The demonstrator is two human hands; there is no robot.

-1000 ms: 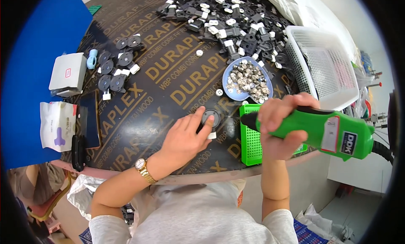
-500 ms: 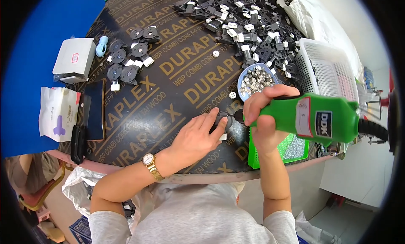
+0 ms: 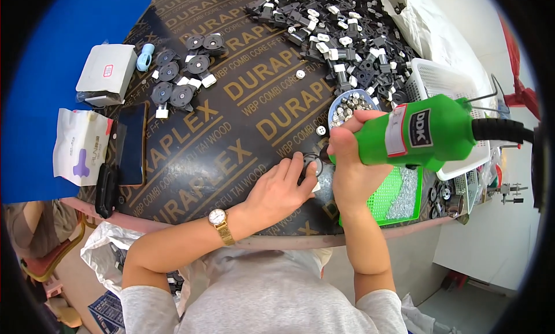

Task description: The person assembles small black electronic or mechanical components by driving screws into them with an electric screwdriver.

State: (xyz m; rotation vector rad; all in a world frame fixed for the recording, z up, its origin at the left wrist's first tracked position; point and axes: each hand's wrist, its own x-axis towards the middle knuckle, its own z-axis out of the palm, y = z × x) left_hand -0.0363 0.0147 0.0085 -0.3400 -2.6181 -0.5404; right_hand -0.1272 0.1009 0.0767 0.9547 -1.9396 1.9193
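Note:
My left hand (image 3: 277,186) pinches a small part with a round black disc (image 3: 313,164) and a white end against the dark table, close to its near edge. In my right hand (image 3: 350,169) is a green electric screwdriver (image 3: 419,132), lying nearly level with its cable leading off to the right. Its nose points at the disc from the right; whether the tip touches is hidden by my fingers. Just beyond my right hand sits a blue bowl (image 3: 332,115) of small metal pieces. A green tray (image 3: 376,195) with many small silvery pieces lies beside my right forearm.
Black and white parts form a large pile (image 3: 352,39) at the back, beside a white basket (image 3: 425,74). At left are several disc parts (image 3: 182,95), a white box (image 3: 107,71), a phone (image 3: 133,143) and a tissue pack (image 3: 82,146). A white button-like piece (image 3: 321,130) lies near the bowl.
The screwdriver's body has tilted, its rear end swinging away from me, while its nose stays by the disc. My left hand keeps its pinch. The whole view has shifted slightly.

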